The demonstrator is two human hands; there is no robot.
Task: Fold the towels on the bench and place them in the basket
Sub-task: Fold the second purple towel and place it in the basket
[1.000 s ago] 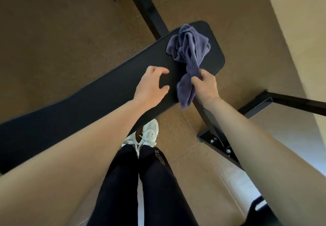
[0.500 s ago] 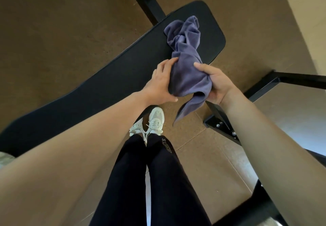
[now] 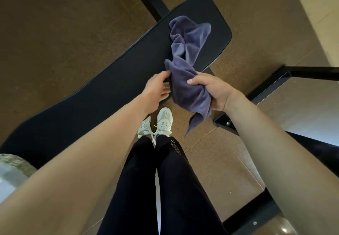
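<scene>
Presently, right hand [image 3: 214, 92] gripped the bunched near end of a crumpled purple-grey terry towel [image 3: 185, 47]. Left hand [image 3: 157, 89] was wide, thumb and fingers apart at its edge. Far end lay on the long black padded counter [image 3: 110, 91]. Step judged: opening out before folding. Next move needed two corners found. Count: one towel, two hands, one counter.
</scene>
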